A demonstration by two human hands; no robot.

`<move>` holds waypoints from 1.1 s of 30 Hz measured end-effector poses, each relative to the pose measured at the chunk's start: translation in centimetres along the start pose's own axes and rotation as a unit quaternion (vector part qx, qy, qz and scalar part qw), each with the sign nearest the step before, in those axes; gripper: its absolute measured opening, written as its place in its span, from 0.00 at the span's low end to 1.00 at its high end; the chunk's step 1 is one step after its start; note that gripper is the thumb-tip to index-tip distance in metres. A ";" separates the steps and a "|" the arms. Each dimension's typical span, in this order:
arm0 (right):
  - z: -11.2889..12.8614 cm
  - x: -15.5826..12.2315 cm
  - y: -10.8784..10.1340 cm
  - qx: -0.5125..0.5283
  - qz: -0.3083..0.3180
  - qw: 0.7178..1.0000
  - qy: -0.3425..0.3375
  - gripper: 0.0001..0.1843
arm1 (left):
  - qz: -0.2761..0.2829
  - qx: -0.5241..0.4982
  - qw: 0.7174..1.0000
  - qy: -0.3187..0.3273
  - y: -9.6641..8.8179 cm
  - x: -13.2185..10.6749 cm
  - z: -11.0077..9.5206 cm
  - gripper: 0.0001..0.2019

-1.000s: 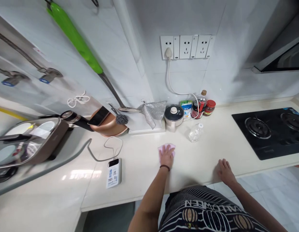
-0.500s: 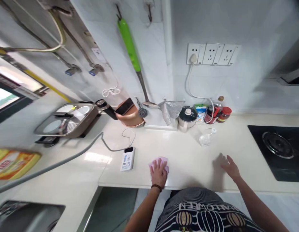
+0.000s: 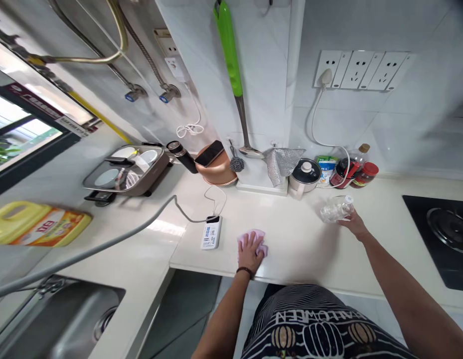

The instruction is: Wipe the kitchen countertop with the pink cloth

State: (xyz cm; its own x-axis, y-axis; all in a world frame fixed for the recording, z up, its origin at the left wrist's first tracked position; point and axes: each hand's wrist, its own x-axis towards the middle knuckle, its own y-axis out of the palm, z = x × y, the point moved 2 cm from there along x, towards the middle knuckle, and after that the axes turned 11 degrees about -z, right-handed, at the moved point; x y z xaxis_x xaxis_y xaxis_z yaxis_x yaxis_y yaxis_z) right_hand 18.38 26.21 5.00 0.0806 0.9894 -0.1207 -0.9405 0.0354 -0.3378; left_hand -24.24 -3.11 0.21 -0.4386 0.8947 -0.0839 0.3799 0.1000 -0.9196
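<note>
My left hand presses down on a crumpled pink cloth near the counter's front edge, fingers spread over it and gripping its folds. To the right, my right hand has hold of a clear plastic bottle with a white cap. The bottle lies tilted on its side, cap toward the right, and my fingers are partly hidden behind and under it. Whether it is lifted off the counter I cannot tell.
A white power bank with a cable lies left of the cloth. Along the wall stand a copper-coloured pot, a small lidded pot and sauce jars. A black stove is at right, a sink at left.
My right hand has moved forward from the bare counter to the bottle and taken hold of it. My left hand stays on the cloth. The camera view has shifted left.
</note>
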 end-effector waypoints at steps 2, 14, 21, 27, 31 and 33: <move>-0.1 0.1 0.2 -0.026 0.003 1.000 0.014 0.63 | -0.008 0.012 0.999 -0.049 -1.7 1.4 2.1 0.32; 1.0 -0.5 2.4 -0.058 -0.004 0.998 0.035 0.48 | 0.019 -0.015 0.998 0.066 2.5 -5.0 -0.6 0.35; 2.5 -2.4 4.4 -0.066 -0.023 0.997 -0.034 0.50 | 0.000 -0.004 1.000 0.010 1.0 -3.7 1.1 0.35; 4.4 -8.6 8.5 -0.201 0.093 0.943 -0.248 0.46 | -0.014 0.011 0.999 -0.030 -0.7 -1.7 2.8 0.33; 5.7 -13.2 12.7 -0.405 0.155 0.855 -0.284 0.45 | -0.010 0.014 0.999 -0.036 -0.6 -1.7 2.8 0.33; 6.1 -14.8 14.3 -0.453 0.166 0.830 -0.280 0.45 | -0.006 0.016 0.999 -0.036 -0.6 -1.7 2.7 0.33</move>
State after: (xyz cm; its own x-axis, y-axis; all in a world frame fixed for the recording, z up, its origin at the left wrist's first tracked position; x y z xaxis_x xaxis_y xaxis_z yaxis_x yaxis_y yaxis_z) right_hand 1.67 12.97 7.67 -0.5372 0.8432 0.0193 -0.2255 -0.1215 -0.9666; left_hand -25.93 -5.86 -0.14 -0.5013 0.8594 -0.1003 0.3488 0.0946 -0.9324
